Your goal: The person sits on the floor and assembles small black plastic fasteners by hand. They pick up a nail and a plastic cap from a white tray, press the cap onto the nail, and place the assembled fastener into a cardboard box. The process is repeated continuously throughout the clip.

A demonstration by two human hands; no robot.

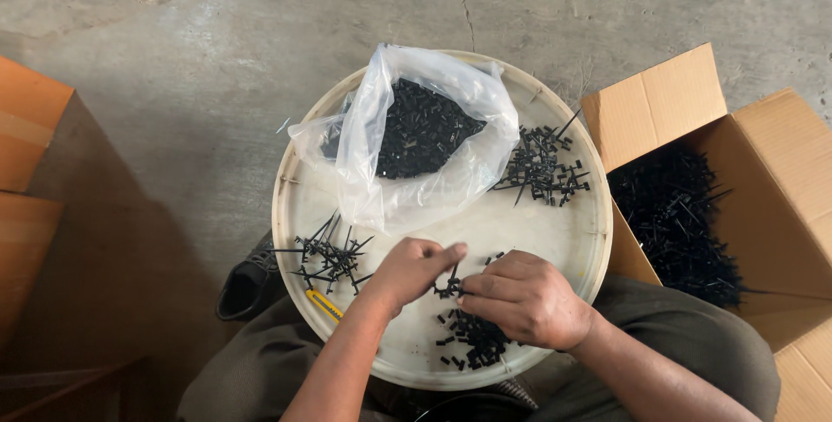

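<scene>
My left hand (pixel 412 269) and my right hand (pixel 524 297) meet over the near part of a round white tray (pixel 572 240) on my lap. Together they pinch a small black plastic sprue piece (pixel 449 284) between the fingertips. Under my right hand lies a pile of small loose black parts (pixel 472 341). A heap of black plastic sprues (pixel 329 257) lies left of my left hand, and another heap of sprues (pixel 542 166) sits at the tray's far right. A clear plastic bag (pixel 416 140) full of small black parts stands at the tray's far side.
An open cardboard box (pixel 771 179) of black sprues stands on the right. A yellow utility knife (pixel 324 304) lies on the tray's near left rim. A black shoe (pixel 247 282) shows below the tray. Orange-brown boxes (pixel 30 153) stand at the left on the concrete floor.
</scene>
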